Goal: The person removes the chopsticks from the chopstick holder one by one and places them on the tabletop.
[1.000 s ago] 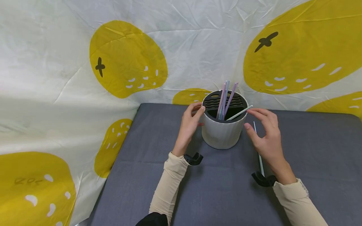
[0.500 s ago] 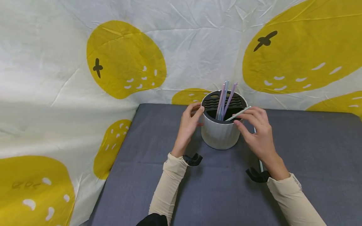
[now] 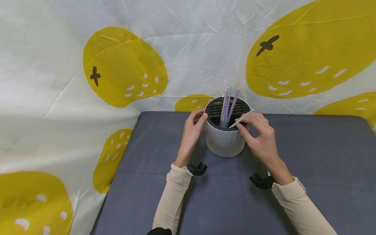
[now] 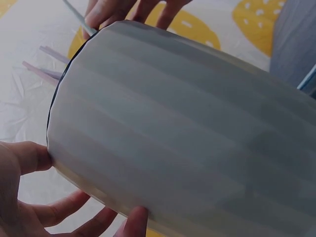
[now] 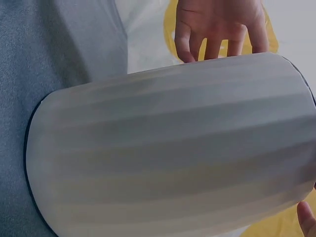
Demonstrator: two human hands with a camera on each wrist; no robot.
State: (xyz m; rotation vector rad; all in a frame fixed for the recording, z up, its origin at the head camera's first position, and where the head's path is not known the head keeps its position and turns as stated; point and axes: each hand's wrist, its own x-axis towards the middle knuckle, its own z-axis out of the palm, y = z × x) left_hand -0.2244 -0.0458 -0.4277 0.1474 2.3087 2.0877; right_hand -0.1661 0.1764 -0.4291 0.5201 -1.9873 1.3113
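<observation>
A white ribbed holder (image 3: 224,142) with a black slotted insert stands at the back of the grey table (image 3: 317,169). Pink, blue and purple straws (image 3: 227,104) stand upright in it. My left hand (image 3: 201,119) grips the holder's left side, thumb at the rim; its thumb and fingers (image 4: 133,222) show round the wall in the left wrist view. My right hand (image 3: 241,122) pinches a pale straw (image 3: 245,117) that leans out over the holder's right rim. The right wrist view is filled by the holder's wall (image 5: 168,148), with the left hand's fingers (image 5: 217,29) beyond it.
A white cloth with large yellow fruit prints (image 3: 123,65) hangs behind the table and over its left side. Another straw (image 4: 307,79) lies on the table to the holder's right, mostly hidden by my right hand in the head view.
My right hand has moved left from beside the holder to its rim and has closed its fingers on the pale leaning straw. The left hand stays on the holder.
</observation>
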